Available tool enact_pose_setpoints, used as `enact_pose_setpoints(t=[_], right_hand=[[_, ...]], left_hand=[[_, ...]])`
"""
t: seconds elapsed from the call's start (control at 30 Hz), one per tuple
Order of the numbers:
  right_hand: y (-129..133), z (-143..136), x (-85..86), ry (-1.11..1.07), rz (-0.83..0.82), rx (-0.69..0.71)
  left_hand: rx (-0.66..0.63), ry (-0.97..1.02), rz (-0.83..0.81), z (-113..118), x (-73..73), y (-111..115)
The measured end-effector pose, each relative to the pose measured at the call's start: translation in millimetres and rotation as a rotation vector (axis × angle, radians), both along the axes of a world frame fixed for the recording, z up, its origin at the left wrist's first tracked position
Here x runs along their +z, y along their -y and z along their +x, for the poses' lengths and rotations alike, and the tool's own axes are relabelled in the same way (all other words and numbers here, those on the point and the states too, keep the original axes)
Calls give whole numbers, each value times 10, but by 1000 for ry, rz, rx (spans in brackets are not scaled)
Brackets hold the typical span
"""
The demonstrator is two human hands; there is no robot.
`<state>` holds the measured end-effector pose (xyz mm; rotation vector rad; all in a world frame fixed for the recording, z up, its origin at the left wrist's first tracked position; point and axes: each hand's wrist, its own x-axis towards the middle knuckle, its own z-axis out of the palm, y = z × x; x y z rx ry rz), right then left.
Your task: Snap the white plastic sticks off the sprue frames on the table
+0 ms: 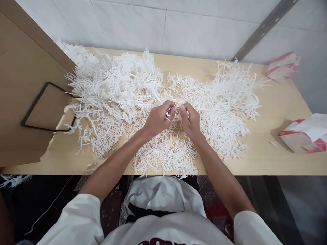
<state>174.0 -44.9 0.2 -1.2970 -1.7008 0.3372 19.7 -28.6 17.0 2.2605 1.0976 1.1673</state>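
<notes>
My left hand (160, 117) is closed around a small white branched piece (167, 114), whose thin prongs stick out between the fingers. Close beside it, my right hand (189, 119) is pinched, thumb against fingertips, at the end of the piece; what exactly it grips is too small to make out. A large tangled heap of white branched pieces (120, 81) spreads behind and left of my hands. Another heap of white pieces (227, 98) lies on the right. Short, loose white sticks (166, 156) cover the table between my forearms.
A cardboard sheet or box (22, 68) and a black wire frame (35, 105) stand on the left of the wooden table (270, 163). Two red-and-white packets (282, 67) are on the right. A tiled wall (143, 23) with a metal post (265, 29) rises behind.
</notes>
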Motion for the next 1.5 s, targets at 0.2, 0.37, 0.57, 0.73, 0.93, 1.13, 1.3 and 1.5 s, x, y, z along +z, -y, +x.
enact_pose_setpoints(t=[0.2, 0.37, 0.57, 0.73, 0.93, 1.13, 1.3, 1.5], right_hand=[[7, 103, 57, 37, -60, 145], [17, 95, 66, 27, -97, 167], [17, 77, 26, -42, -95, 86], [32, 27, 32, -89, -91, 72], [25, 5, 15, -70, -2, 45], [1, 16, -38, 72, 220, 16], [-18, 42, -26, 176, 287, -1], [33, 41, 84, -33, -105, 68]], left_hand=[[-78, -49, -64, -24, 0, -33], [-135, -54, -93, -24, -17, -61], [-185, -3, -128, -16, -31, -63], [-130, 139, -169, 25, -33, -32], [-71, 390, -486, 134, 12, 53], [-51, 552, -674, 194, 17, 79], [-53, 585, -692, 194, -19, 56], [-183, 546, -622, 104, -91, -43]])
